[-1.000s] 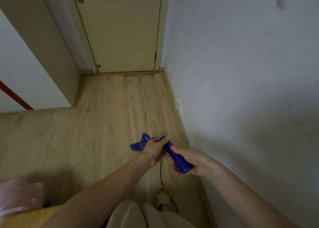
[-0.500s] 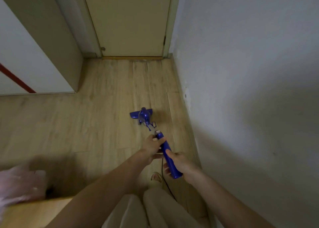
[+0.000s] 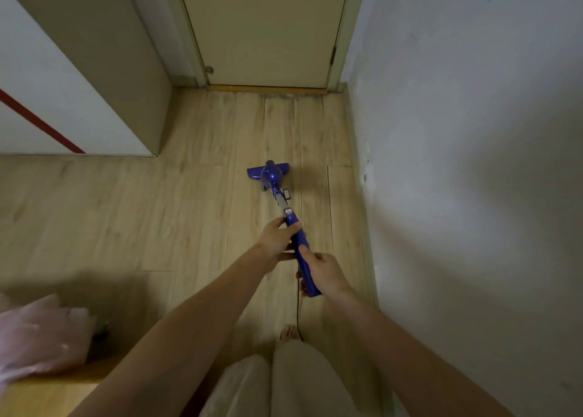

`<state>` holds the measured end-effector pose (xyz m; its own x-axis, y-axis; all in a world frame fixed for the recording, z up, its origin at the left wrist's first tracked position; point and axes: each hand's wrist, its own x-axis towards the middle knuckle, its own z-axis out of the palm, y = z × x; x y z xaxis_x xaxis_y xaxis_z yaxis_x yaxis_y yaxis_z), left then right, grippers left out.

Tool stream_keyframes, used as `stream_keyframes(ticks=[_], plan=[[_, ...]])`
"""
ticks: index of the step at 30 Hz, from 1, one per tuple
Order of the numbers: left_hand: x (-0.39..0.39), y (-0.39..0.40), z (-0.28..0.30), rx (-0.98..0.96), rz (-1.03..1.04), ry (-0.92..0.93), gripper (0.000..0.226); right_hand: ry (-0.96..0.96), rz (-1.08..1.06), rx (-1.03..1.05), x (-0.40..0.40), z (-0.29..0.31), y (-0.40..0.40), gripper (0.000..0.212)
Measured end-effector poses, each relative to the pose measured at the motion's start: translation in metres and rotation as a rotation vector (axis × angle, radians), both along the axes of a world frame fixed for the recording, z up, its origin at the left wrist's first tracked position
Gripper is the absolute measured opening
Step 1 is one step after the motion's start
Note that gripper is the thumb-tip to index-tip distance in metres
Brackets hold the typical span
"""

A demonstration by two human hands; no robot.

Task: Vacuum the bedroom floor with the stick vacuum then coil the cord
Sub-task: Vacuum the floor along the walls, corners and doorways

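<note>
The fingers of the right hand [image 3: 325, 271] are curled round the lower end of the blue handle of the stick vacuum [image 3: 291, 227], thumb lying along its top, a firm grasp. Just ahead of it on the same handle, the left hand [image 3: 277, 236] grips the upper part of the blue grip, its fingers wrapped from the left side and its thumb across the top near the small grey switch plate. The two hands are close together on the handle but do not touch each other.

From the hands the vacuum runs forward and down: a short grey tube, then a rounded blue body, then the flat blue floor head [image 3: 267, 170], which sits on the wooden floor [image 3: 189, 202]. The floor head lies well short of the closed door [image 3: 268, 28] and points toward it. A thin black cord [image 3: 298, 315] hangs from the handle's rear end, just behind the right hand, down past a bare foot [image 3: 288, 333] on the floor.

Right of the vacuum stands a pale wall [image 3: 473, 132], near the floor head but apart from it. Left of the vacuum, farther off, is a beige cabinet [image 3: 104, 53] whose white front carries a red diagonal stripe. Well to the vacuum's left and nearer the person, a crumpled pinkish plastic bag [image 3: 41, 337] rests on a wooden bench [image 3: 47, 394].
</note>
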<state>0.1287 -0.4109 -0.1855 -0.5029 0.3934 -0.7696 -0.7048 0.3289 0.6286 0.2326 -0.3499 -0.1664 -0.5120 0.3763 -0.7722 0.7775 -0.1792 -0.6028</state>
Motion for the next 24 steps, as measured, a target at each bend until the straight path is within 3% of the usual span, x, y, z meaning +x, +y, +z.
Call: stream_keyframes(ticks=[9, 21, 24], plan=[[0.003, 0.010, 0.017, 0.052, -0.048, -0.055, 0.038, -0.012, 0.022, 0.137, 0.005, 0.018, 0.005, 0.035], [0.040, -0.063, 0.069, 0.119, -0.076, -0.139, 0.018, 0.004, 0.077, 0.214, 0.045, 0.093, -0.066, 0.041], [0.056, -0.074, 0.081, 0.139, -0.041, -0.184, 0.026, -0.028, 0.048, 0.198, 0.060, 0.116, -0.078, 0.042]])
